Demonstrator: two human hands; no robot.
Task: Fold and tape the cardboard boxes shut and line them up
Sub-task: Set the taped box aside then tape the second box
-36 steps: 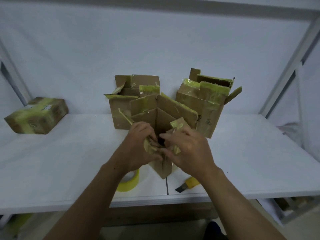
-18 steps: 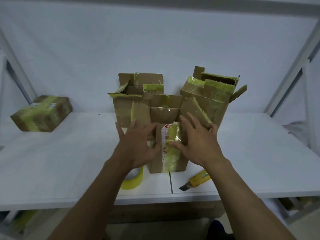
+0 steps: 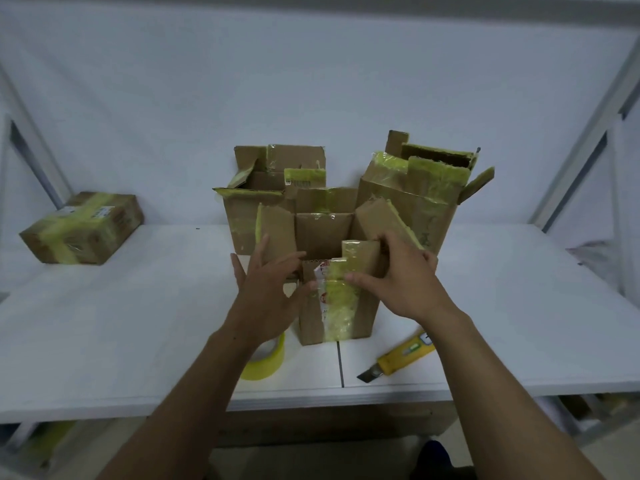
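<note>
Grip: our left hand (image 3: 266,285) spread open on the near box (image 3: 334,306) side, right hand (image 3: 398,282) pinching its right flap (image 3: 381,220) | Change: box now squared upright at near centre, flaps open | Next: we fold, then tape (image 3: 265,362).

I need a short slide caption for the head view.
Both hands steady an open box on the table, beside tape and a knife.
</note>
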